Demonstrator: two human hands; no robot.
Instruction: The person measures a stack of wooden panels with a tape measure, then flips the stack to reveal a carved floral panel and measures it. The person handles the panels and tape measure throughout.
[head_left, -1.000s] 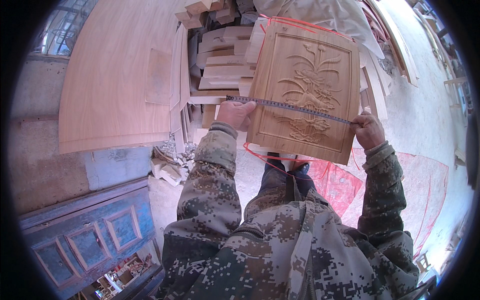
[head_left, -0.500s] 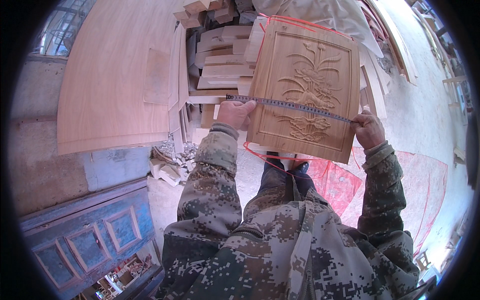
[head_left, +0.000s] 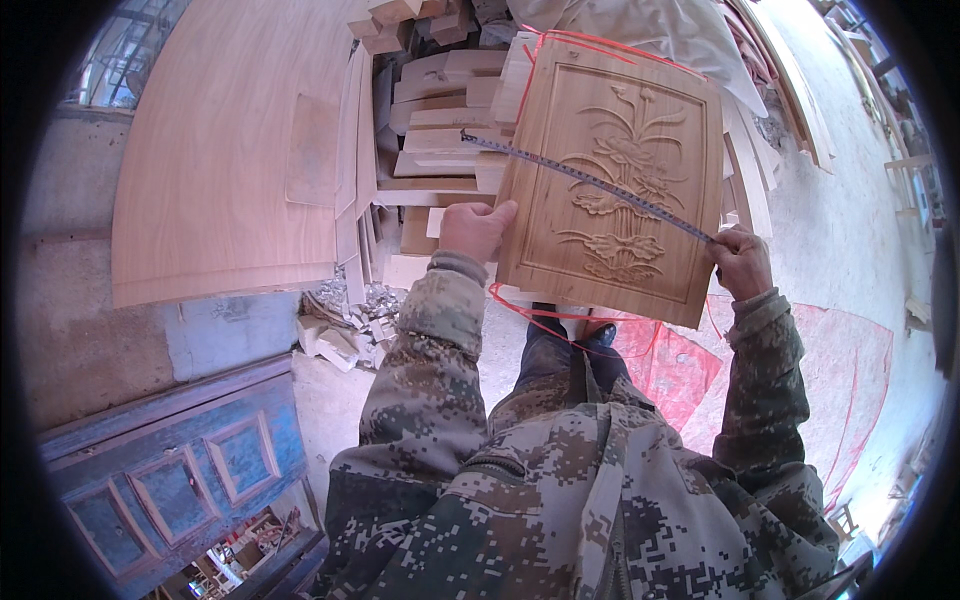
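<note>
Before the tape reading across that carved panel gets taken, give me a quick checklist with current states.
1. Left hand steadies the carved wooden panel at its left edge: ok.
2. Right hand pins the measuring tape at the panel's right edge: ok.
3. Tape lies taut across the carving: ok.
4. Tape square to the panel's edges: not ok, it runs diagonally.
5. Tape's far end secured past the left edge: cannot tell.
6. Markings legible: cannot tell.

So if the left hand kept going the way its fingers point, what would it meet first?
Most likely the stack of pale wood offcuts just beyond the left hand, which grips the carved wooden panel at its left edge. Depth is hard to judge.
</note>
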